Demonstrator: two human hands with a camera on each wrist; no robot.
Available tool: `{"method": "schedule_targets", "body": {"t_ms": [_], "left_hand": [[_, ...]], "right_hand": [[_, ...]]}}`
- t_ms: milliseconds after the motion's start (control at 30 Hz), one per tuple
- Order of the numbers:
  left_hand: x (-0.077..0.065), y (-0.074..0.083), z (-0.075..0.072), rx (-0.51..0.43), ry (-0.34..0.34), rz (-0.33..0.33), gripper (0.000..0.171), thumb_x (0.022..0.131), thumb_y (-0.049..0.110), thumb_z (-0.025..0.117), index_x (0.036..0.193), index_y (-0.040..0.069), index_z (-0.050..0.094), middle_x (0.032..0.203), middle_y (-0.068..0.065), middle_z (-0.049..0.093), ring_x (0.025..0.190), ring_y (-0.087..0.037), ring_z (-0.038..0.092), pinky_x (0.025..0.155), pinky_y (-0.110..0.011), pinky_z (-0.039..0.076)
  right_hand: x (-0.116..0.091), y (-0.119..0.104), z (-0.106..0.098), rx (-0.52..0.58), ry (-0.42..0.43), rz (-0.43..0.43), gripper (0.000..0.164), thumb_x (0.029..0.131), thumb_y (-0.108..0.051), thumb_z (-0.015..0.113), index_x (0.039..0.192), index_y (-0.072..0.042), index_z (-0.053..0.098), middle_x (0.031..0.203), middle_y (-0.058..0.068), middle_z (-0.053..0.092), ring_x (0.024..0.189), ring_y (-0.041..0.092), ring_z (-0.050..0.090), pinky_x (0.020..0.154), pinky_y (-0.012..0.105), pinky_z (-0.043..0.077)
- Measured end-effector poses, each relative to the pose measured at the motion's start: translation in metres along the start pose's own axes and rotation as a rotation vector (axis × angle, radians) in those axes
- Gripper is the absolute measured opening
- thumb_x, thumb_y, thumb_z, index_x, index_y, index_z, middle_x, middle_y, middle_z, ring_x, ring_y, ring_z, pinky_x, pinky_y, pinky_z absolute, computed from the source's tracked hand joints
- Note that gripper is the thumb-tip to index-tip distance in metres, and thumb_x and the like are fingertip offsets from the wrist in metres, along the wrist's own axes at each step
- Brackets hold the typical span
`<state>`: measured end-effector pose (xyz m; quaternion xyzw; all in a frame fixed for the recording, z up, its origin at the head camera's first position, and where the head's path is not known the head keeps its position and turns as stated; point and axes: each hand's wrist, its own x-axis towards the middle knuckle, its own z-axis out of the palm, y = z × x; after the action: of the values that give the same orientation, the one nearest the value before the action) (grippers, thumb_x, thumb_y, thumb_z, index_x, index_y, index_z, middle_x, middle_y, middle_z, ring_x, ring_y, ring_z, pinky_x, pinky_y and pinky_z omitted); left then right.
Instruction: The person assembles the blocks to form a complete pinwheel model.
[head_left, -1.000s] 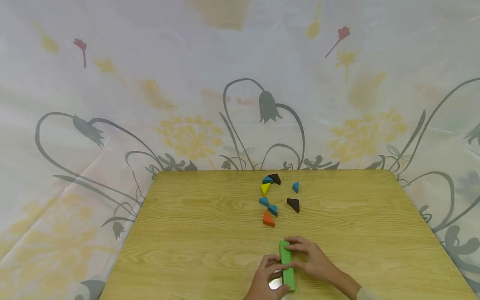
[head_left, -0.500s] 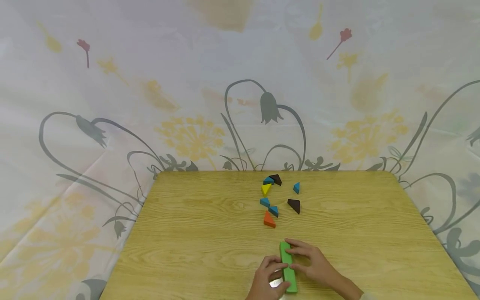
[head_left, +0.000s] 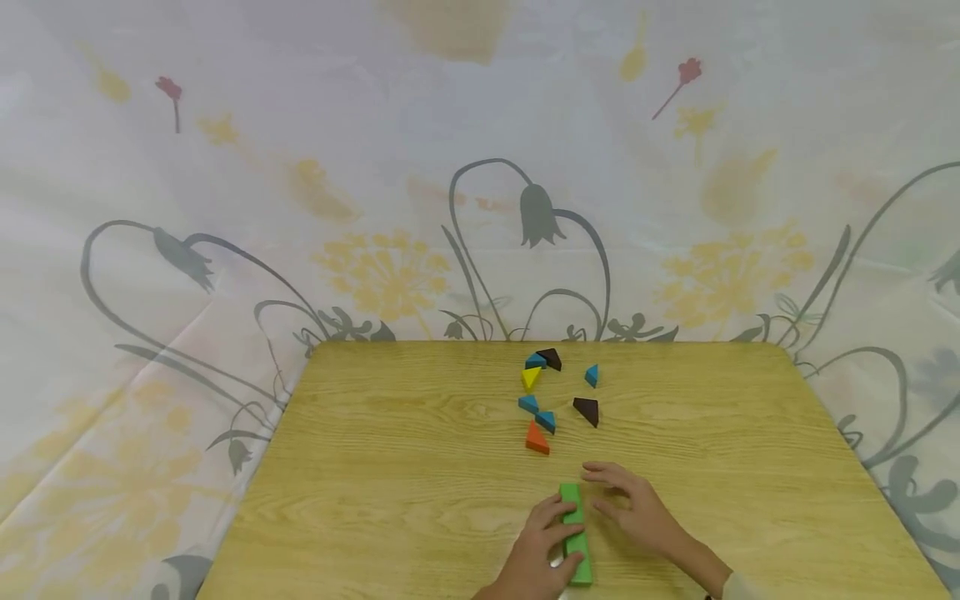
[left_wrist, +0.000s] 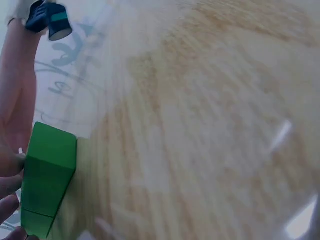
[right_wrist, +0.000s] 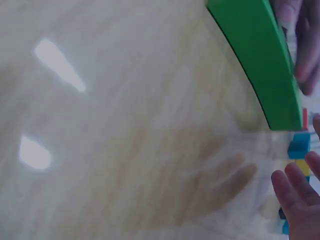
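Note:
Two green rectangular blocks lie end to end on the wooden table, forming one straight bar: the far block (head_left: 570, 494) and the near block (head_left: 583, 573). A seam between them shows in the left wrist view, on the green bar (left_wrist: 46, 192). My left hand (head_left: 534, 552) holds the bar from its left side, fingers bent over its top and thumb at the near block. My right hand (head_left: 643, 517) is just right of the bar, apart from it, with fingers spread and holding nothing. In the right wrist view the right hand (right_wrist: 300, 207) shows below the bar's end.
Several small blocks lie farther back: an orange triangle (head_left: 536, 439), blue triangles such as one blue piece (head_left: 546, 421), a yellow triangle (head_left: 531, 377), and dark pieces including a dark block (head_left: 588, 410). A flower-patterned cloth (head_left: 480, 275) hangs behind the table (head_left: 375, 500).
The two green blocks, slightly out of line a second ago, now form a straight bar. My right hand has let go and moved right and away; my left fingers have shifted farther over the bar.

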<state>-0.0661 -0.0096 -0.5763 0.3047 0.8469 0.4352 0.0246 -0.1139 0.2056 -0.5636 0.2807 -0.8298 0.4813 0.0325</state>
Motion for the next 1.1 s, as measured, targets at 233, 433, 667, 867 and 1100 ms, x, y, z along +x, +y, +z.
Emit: {"method": "schedule_targets", "body": {"t_ms": [233, 433, 667, 867, 1100], "left_hand": [[-0.001, -0.005, 0.007, -0.06, 0.058, 0.007, 0.032, 0.095, 0.026, 0.057, 0.12, 0.008, 0.065, 0.136, 0.001, 0.049, 0.13, -0.028, 0.038, 0.098, -0.045, 0.043], [-0.003, -0.009, 0.009, -0.099, 0.101, 0.045, 0.031, 0.094, 0.024, 0.057, 0.118, 0.006, 0.066, 0.135, -0.003, 0.05, 0.128, -0.03, 0.041, 0.098, -0.041, 0.044], [-0.002, -0.012, 0.011, -0.147, 0.089, 0.038, 0.033, 0.095, 0.025, 0.056, 0.119, 0.005, 0.066, 0.135, -0.002, 0.05, 0.128, -0.032, 0.041, 0.098, -0.042, 0.043], [-0.001, -0.01, 0.01, -0.178, 0.09, 0.043, 0.03, 0.093, 0.021, 0.06, 0.117, 0.004, 0.067, 0.134, -0.003, 0.052, 0.127, -0.032, 0.042, 0.098, -0.042, 0.043], [-0.001, -0.013, 0.008, -0.184, 0.113, 0.041, 0.031, 0.093, 0.025, 0.06, 0.113, 0.003, 0.069, 0.131, -0.004, 0.054, 0.123, -0.027, 0.046, 0.096, -0.037, 0.046]], "right_hand": [[0.025, 0.007, -0.016, -0.04, 0.046, -0.006, 0.029, 0.083, 0.005, 0.067, 0.112, 0.004, 0.064, 0.116, 0.021, 0.06, 0.1, 0.03, 0.061, 0.071, 0.033, 0.056], [0.05, 0.009, -0.018, -0.058, 0.042, 0.023, 0.029, 0.085, 0.004, 0.066, 0.114, 0.002, 0.064, 0.115, 0.018, 0.06, 0.099, 0.033, 0.06, 0.073, 0.04, 0.055], [0.07, 0.013, -0.018, -0.045, 0.03, 0.055, 0.03, 0.086, 0.002, 0.066, 0.115, 0.003, 0.063, 0.114, 0.017, 0.06, 0.098, 0.037, 0.059, 0.074, 0.044, 0.054], [0.07, 0.013, -0.019, -0.022, -0.002, 0.046, 0.034, 0.084, 0.003, 0.067, 0.117, 0.004, 0.061, 0.115, 0.016, 0.06, 0.098, 0.037, 0.059, 0.074, 0.045, 0.054], [0.058, 0.004, -0.015, 0.052, -0.104, 0.064, 0.038, 0.083, 0.001, 0.068, 0.12, 0.005, 0.059, 0.122, 0.02, 0.056, 0.105, 0.04, 0.055, 0.078, 0.047, 0.053]]}}
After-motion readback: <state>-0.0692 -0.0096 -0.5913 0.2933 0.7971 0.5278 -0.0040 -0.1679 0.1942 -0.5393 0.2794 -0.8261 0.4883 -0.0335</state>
